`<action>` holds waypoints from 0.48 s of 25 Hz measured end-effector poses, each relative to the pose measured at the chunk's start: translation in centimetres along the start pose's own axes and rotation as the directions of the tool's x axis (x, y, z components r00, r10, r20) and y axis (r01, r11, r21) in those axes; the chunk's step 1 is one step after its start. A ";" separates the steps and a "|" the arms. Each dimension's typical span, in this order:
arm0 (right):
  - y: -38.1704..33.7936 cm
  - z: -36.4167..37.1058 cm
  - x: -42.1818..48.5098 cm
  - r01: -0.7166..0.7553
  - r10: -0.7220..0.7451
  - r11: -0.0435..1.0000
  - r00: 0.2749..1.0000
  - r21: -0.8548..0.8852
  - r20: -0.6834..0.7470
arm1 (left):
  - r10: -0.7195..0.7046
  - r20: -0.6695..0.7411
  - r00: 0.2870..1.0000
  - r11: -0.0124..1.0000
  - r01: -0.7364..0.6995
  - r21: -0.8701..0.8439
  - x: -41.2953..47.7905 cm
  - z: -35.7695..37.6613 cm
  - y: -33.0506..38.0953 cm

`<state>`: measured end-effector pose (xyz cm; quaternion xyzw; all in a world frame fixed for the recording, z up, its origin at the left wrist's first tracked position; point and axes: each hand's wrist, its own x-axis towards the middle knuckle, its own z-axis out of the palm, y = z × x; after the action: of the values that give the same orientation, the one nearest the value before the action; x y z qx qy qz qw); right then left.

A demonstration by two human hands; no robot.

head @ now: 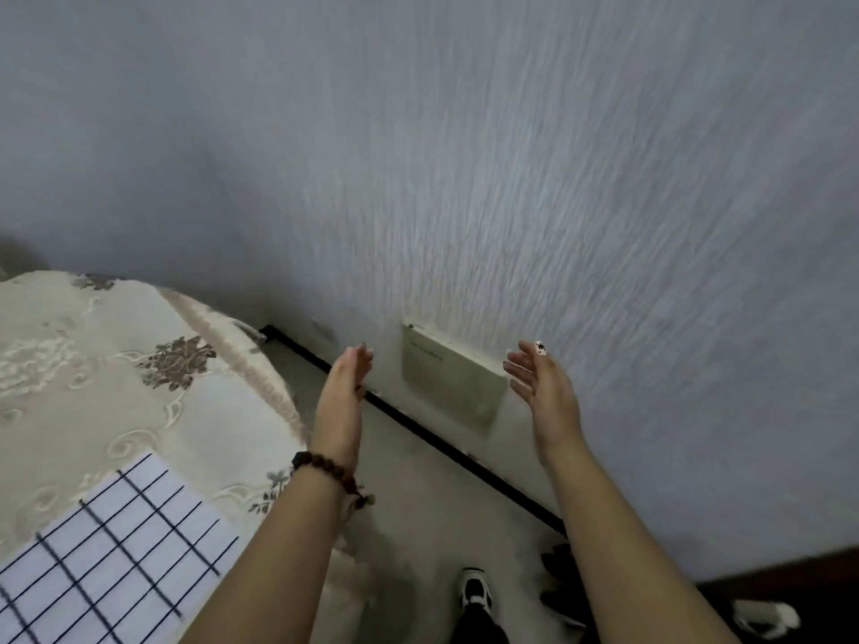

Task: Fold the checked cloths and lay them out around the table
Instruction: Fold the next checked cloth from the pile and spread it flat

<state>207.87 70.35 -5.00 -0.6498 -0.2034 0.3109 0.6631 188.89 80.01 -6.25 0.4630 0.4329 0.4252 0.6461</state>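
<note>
A white cloth with a black check (pixel 111 546) lies flat at the lower left, on the round table (pixel 93 364) with its cream patterned cover. My left hand (pixel 341 392) is raised in the air to the right of the table, past its edge, fingers straight and holding nothing. My right hand (pixel 544 388) is held up facing it, palm inward, fingers spread, also holding nothing. Both hands hover in front of the wall, well away from the cloth. A bead bracelet circles my left wrist.
A textured grey-white wall (pixel 511 178) fills most of the view, with a pale panel (pixel 451 374) low on it between my hands. A black skirting strip (pixel 441 439) runs along the floor. My shoe (pixel 475 592) and dark objects (pixel 562 583) are on the floor below.
</note>
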 end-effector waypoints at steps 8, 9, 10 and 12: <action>-1.1 2.0 14.5 0.027 -0.015 0.996 0.991 -0.086 0.132 | 0.039 -0.121 0.992 0.999 -0.040 -0.011 10.9 6.7 0.1; -1.5 2.7 16.5 0.028 -0.013 0.995 0.985 -0.091 0.170 | 0.042 -0.156 0.987 0.999 -0.046 -0.018 12.5 7.2 0.1; -1.8 3.3 18.4 0.027 -0.006 0.995 0.978 -0.100 0.208 | 0.042 -0.200 0.979 0.998 -0.049 -0.030 13.8 7.7 0.1; -2.5 4.8 21.8 0.029 0.007 0.992 0.956 -0.120 0.292 | 0.048 -0.286 0.957 0.997 -0.065 -0.052 16.0 8.2 0.5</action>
<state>220.78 88.67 -5.11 -0.6352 -0.3214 0.3868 0.5861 200.85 93.40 -6.79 0.3894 0.4949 0.5185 0.5785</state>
